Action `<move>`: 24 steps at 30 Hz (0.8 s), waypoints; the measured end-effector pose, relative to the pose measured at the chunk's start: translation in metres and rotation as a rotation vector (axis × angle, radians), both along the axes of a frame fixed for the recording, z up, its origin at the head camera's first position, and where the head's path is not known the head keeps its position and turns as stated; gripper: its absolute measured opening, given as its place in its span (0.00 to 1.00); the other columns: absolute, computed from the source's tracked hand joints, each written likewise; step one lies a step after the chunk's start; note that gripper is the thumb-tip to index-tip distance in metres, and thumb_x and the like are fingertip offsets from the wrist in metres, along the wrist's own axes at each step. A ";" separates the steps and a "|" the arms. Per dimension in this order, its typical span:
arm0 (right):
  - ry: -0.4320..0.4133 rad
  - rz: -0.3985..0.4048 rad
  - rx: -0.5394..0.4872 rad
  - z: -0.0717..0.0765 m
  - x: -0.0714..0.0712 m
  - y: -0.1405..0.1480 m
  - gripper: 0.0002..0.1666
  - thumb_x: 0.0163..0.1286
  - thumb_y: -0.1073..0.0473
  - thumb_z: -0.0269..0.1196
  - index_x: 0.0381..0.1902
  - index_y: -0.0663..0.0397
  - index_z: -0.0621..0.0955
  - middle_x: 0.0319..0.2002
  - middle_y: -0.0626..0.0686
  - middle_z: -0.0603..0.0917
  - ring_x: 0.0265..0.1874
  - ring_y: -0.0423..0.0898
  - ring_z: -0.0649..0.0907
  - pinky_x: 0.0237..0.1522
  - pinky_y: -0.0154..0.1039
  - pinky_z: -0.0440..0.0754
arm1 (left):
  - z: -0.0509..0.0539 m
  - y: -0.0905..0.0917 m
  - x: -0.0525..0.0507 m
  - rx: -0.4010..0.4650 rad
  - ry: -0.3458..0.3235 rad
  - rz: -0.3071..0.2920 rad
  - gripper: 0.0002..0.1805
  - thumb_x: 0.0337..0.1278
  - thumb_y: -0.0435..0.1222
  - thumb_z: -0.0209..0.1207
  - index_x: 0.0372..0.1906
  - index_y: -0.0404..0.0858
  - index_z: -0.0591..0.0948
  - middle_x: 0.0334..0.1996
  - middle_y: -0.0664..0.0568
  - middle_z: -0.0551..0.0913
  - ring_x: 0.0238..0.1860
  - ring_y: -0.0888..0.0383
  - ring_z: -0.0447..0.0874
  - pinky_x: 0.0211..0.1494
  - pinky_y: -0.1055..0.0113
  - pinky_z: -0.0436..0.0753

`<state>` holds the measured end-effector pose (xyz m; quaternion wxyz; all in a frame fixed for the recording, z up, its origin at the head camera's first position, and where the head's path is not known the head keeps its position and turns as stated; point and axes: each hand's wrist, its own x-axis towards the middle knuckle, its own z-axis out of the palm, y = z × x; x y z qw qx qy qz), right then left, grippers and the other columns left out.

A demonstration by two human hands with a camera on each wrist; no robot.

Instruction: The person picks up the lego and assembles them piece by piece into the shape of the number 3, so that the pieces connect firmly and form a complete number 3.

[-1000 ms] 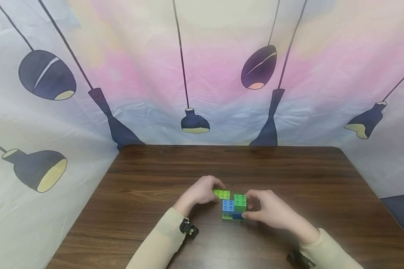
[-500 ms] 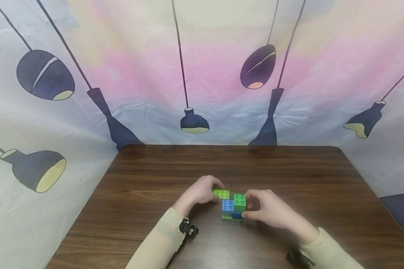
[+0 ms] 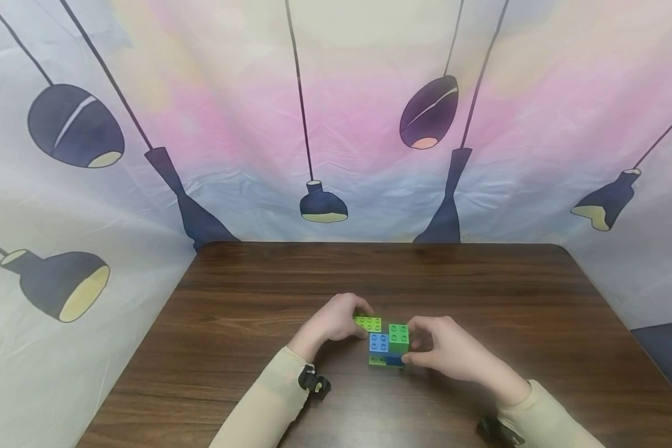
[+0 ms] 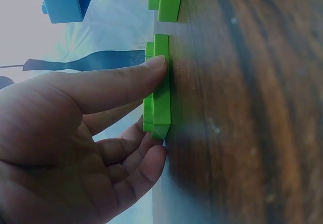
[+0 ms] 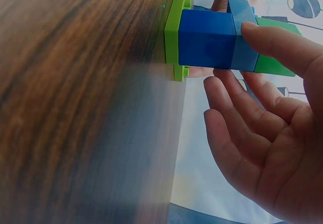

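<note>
Near the middle of the table, my left hand (image 3: 336, 318) pinches a flat lime-green building-block plate (image 3: 368, 323). In the left wrist view the thumb lies on that plate's near side, and it rests flat on the wood. My right hand (image 3: 453, 345) grips a small stack of blocks by its right side. The stack has a lime-green base plate (image 5: 172, 37), then a dark blue brick (image 5: 207, 40), a light blue brick (image 3: 378, 342) and a green brick (image 3: 399, 335) on top. The light blue brick juts out to the left. A small gap separates plate and stack.
A dark wood-grain table (image 3: 269, 274) stands under both hands. Behind it hangs a pastel cloth backdrop (image 3: 369, 124) printed with dark lamps. A black device (image 3: 314, 381) is strapped to the left wrist, and another (image 3: 499, 430) to the right.
</note>
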<state>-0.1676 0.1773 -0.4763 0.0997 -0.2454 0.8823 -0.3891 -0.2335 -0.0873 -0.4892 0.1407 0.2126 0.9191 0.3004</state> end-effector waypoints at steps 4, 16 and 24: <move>0.000 -0.002 0.006 0.001 0.000 0.000 0.21 0.62 0.51 0.81 0.47 0.48 0.85 0.41 0.39 0.88 0.40 0.39 0.86 0.40 0.38 0.83 | 0.000 0.000 0.000 -0.013 0.009 -0.004 0.19 0.50 0.31 0.80 0.50 0.40 0.91 0.46 0.53 0.89 0.50 0.55 0.84 0.58 0.54 0.82; -0.004 0.003 -0.005 0.003 0.002 0.000 0.19 0.63 0.52 0.80 0.46 0.48 0.85 0.40 0.38 0.88 0.40 0.38 0.87 0.42 0.39 0.84 | 0.001 -0.002 -0.001 -0.006 0.038 -0.030 0.17 0.51 0.32 0.78 0.48 0.38 0.91 0.44 0.53 0.88 0.45 0.57 0.83 0.53 0.55 0.82; -0.012 0.004 -0.009 0.003 0.001 -0.001 0.19 0.63 0.52 0.80 0.47 0.48 0.85 0.41 0.38 0.89 0.41 0.39 0.88 0.43 0.39 0.85 | 0.002 -0.003 -0.002 0.005 0.036 -0.028 0.16 0.54 0.33 0.76 0.50 0.37 0.90 0.40 0.54 0.86 0.40 0.58 0.80 0.49 0.57 0.81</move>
